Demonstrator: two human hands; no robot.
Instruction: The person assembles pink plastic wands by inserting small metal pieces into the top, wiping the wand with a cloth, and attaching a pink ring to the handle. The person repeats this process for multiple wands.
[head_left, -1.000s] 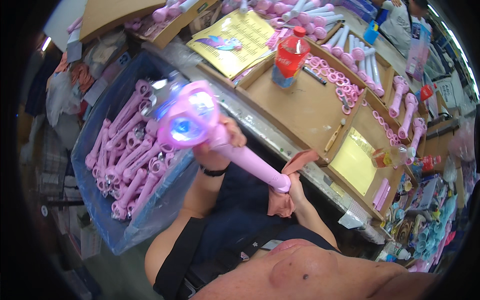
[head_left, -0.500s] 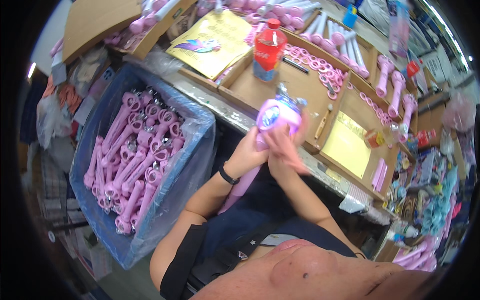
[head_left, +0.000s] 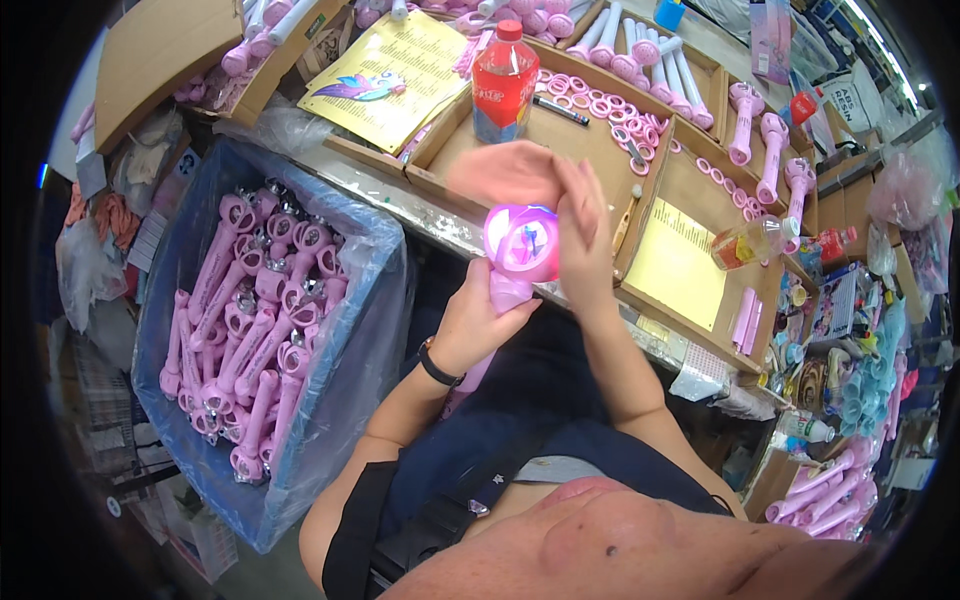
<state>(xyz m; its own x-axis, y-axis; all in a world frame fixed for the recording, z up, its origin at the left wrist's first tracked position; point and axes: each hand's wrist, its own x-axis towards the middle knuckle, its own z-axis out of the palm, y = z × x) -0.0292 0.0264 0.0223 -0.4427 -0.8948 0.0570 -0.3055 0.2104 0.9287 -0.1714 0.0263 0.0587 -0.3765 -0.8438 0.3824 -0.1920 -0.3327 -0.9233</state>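
Note:
My left hand (head_left: 470,318) is closed around the handle of a pink toy wand (head_left: 510,292), whose round head glows pink and violet around a clear, faceted window. Bent over the top of that head is my right hand (head_left: 545,185), its fingers stretched out to the left and smeared by motion. It hides the top of the wand, and I cannot tell whether the fingers touch it. The wand's lower handle runs down toward my lap.
To the left, a blue-lined bin (head_left: 390,262) holds many pink wands. Cardboard trays (head_left: 590,160) on the bench hold pink rings, a marker (head_left: 562,110), a brush and yellow sheets (head_left: 680,265). A red-labelled bottle (head_left: 503,85) stands in one tray. More wands (head_left: 772,155) lie along the right.
My right hand has risen from beside the wand's head to over its top, covering the silvery part seen there before. The head now glows brighter pink, and its window faces me more.

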